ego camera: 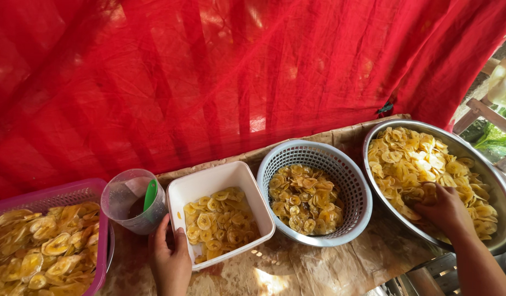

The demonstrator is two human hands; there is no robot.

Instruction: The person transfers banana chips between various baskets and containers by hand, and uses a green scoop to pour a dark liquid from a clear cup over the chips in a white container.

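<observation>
- Left hand [170,257] lies palm down, its grip clasping the white tub's [220,181] near-left corner
- Right hand [444,211], right of the tub, reaches into the steel bowl [496,186], fingers curled among banana chips [423,164]; grip unclear

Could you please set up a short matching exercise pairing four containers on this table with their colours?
Things:
1. square tub
2. round basket
3. large bowl
4. rectangular basket

Colours:
A. shiny metal
B. pink
C. white
D. grey

Pairs: 1-C, 2-D, 3-A, 4-B. All four hold yellow chips. The left hand touches the square tub's corner; the right hand reaches into the large bowl.
</observation>
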